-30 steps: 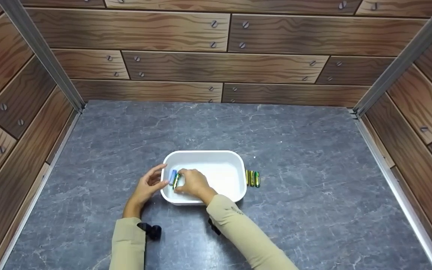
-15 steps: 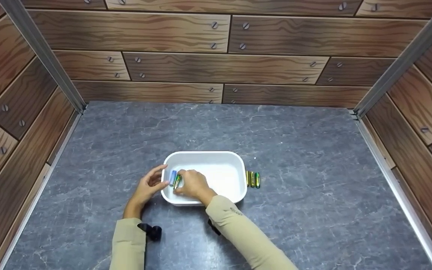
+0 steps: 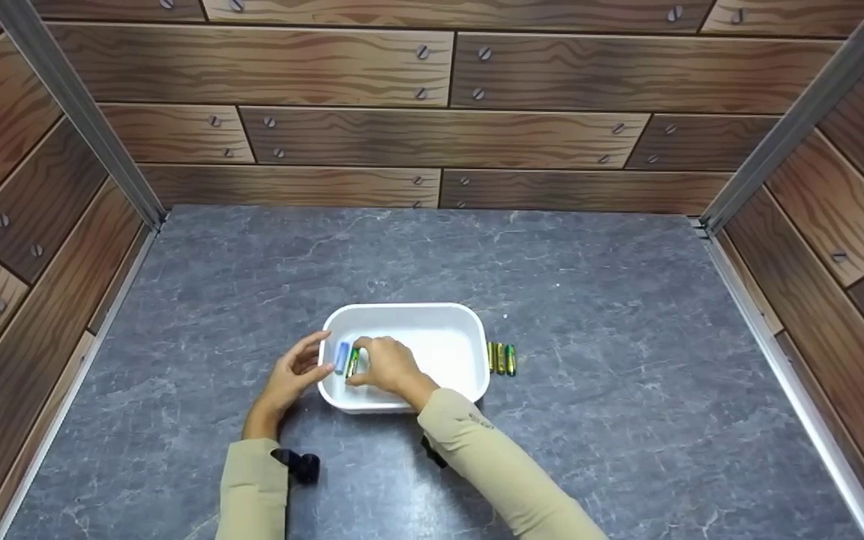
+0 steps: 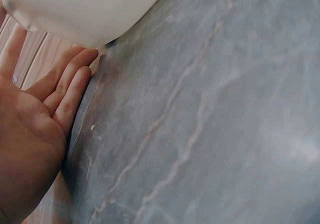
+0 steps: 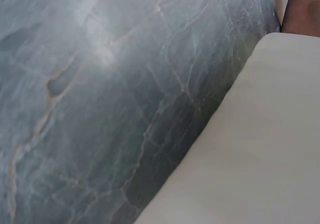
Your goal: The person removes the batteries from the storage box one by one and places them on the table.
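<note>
Your right hand reaches into the white rectangular tub, its thumb and index finger curled to a narrow gap and pinching a green-and-gold battery at its two ends. That battery is low in the tub near the left wall, just beside a blue battery and roughly parallel to it. Your left hand stands outside that wall, thumb and index finger spread well apart and touching the rim; its other fingers are loosely extended, and it has hold of nothing else. Beyond the tub's right wall, three green-and-gold batteries lie side by side on the grey marbled tabletop. A small black device sits at your left sleeve.
</note>
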Demonstrator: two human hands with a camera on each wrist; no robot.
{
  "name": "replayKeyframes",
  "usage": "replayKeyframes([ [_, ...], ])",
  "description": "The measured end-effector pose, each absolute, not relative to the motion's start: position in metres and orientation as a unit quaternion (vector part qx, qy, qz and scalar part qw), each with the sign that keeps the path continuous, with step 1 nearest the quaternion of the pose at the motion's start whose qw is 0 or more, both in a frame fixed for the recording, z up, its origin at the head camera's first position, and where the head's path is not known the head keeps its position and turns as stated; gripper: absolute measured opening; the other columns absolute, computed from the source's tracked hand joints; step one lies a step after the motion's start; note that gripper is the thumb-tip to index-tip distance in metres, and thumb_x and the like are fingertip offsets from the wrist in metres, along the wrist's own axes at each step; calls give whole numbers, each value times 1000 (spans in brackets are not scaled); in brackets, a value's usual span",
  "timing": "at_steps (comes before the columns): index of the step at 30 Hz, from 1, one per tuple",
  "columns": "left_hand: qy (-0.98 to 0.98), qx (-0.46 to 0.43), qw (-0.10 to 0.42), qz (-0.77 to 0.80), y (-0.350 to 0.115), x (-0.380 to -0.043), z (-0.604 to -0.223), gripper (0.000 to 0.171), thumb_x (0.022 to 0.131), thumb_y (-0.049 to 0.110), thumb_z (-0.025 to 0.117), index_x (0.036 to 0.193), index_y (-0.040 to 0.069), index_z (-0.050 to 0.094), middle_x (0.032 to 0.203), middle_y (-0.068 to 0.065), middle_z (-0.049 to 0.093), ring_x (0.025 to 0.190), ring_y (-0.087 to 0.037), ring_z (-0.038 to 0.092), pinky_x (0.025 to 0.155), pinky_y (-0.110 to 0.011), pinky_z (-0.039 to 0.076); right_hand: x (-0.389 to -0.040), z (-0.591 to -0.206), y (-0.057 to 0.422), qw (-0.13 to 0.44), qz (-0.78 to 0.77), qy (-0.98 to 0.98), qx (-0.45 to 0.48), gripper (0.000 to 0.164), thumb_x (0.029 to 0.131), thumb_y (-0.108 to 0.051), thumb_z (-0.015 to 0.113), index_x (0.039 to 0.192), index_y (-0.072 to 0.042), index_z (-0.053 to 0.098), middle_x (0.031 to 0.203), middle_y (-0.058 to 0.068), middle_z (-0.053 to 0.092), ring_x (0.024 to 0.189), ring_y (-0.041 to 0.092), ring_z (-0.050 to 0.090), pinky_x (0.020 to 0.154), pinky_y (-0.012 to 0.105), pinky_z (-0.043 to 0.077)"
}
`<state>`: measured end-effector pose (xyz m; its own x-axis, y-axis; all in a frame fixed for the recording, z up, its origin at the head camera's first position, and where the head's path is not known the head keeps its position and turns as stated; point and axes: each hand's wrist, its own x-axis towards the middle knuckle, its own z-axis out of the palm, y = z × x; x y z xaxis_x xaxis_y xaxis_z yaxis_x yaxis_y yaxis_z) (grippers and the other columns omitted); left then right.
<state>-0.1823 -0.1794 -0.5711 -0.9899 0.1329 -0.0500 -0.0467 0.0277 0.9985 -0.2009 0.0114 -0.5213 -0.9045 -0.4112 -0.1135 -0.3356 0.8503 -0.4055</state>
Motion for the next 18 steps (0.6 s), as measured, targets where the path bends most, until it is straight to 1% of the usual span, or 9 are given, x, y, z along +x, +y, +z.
replayKeyframes([
  [5,714,33,62,697,-179,-182,-571,57,85,-6,66,138,-5,46,126,-33,57,95,-3,63,87,-17,50,-200,-517,14,95,-190,956,-203,56,74,-41,82,120,-13,66,105,6,74,96,24,68,83,36,54],
  [11,717,38,62,693,-180,-183,-573,58,85,-5,66,139,-6,44,126,-33,57,95,-1,64,87,-17,50,-200,-512,18,98,-197,953,-208,57,75,-42,81,122,-13,65,111,6,73,99,24,68,86,37,54],
  [18,719,20,72,691,-180,-182,-572,57,86,-4,66,139,0,47,128,-31,57,94,-1,64,85,-17,51,-199,-507,22,99,-198,952,-213,59,76,-42,80,125,-13,63,111,6,73,99,24,68,86,37,55],
])
